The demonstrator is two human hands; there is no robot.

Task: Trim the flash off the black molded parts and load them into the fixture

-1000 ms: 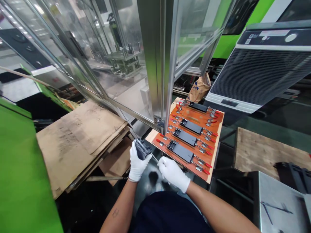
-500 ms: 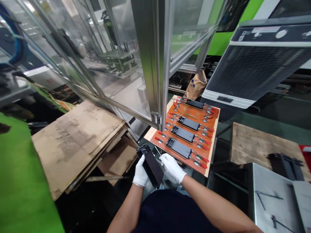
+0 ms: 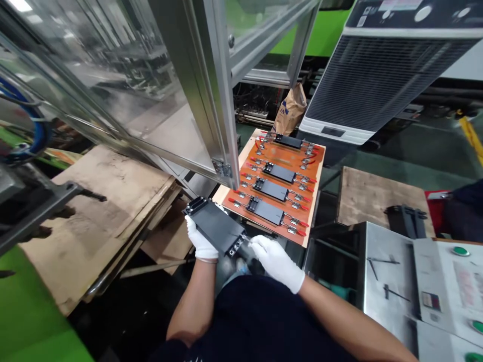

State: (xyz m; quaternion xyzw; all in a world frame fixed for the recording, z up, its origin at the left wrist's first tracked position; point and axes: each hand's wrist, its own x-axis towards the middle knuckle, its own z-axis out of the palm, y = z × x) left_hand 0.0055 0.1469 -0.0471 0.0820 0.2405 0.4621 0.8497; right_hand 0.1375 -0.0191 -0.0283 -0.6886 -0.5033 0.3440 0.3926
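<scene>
My left hand (image 3: 203, 240), in a white glove, grips a flat black plastic part (image 3: 217, 223) by its left side, in front of my body. The part has a slotted end at its upper left and small round holes along its lower right end. My right hand (image 3: 273, 259), also gloved, is closed in a pinch on a thin tool whose tip (image 3: 248, 240) meets the holed end of the part. Most of this tool is hidden by the fingers. Beyond the hands, several similar dark parts (image 3: 270, 189) lie on an orange fixture board (image 3: 281, 155) with red-handled toggle clamps (image 3: 298, 231).
On the left lie stacked cardboard sheets (image 3: 101, 186). A metal-framed clear enclosure (image 3: 222, 125) stands close ahead. To the right are a wooden table (image 3: 362, 198) with black parts (image 3: 405, 221), a metal control box (image 3: 445, 281) and a large grilled unit (image 3: 362, 85).
My left hand has turned the black part so its broad face shows and its holed end points to my right hand. The tool has come to that end. The view has shifted right.
</scene>
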